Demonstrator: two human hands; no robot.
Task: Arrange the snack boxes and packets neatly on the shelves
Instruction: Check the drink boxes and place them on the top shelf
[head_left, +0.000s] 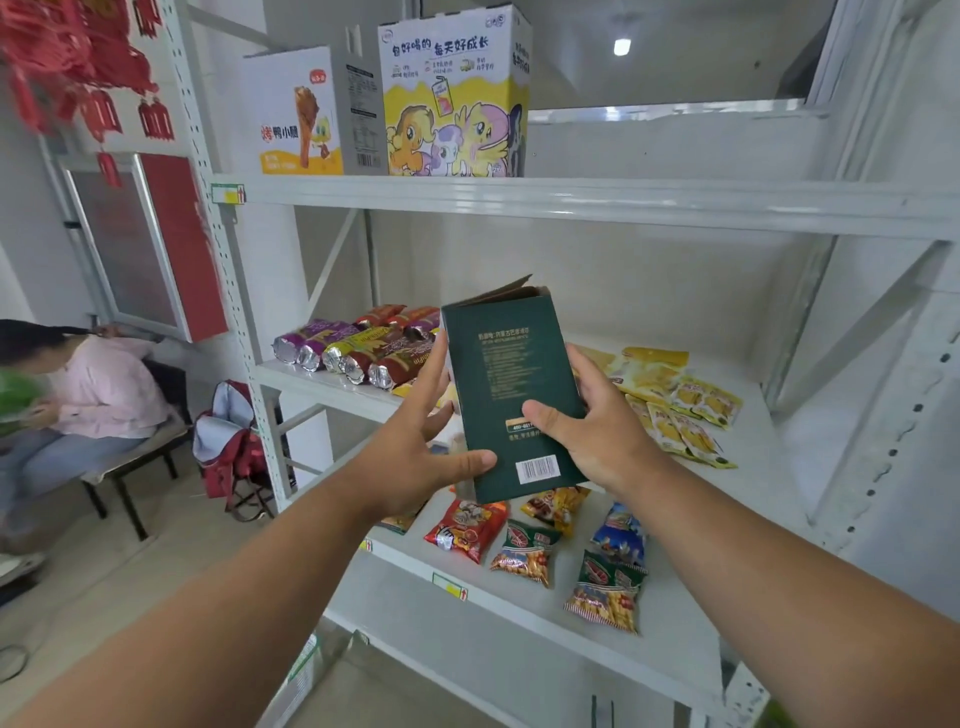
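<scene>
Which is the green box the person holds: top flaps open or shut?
Open. The dark green box, held by the left hand and right hand, has a cardboard flap raised at its top.

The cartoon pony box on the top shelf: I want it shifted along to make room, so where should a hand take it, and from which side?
Probably by its right side wall. The cartoon pony box stands upright, with a grey box tight against its left, while the top shelf lies open to its right. Come in from the right, with the other hand flat on the front face.
</scene>
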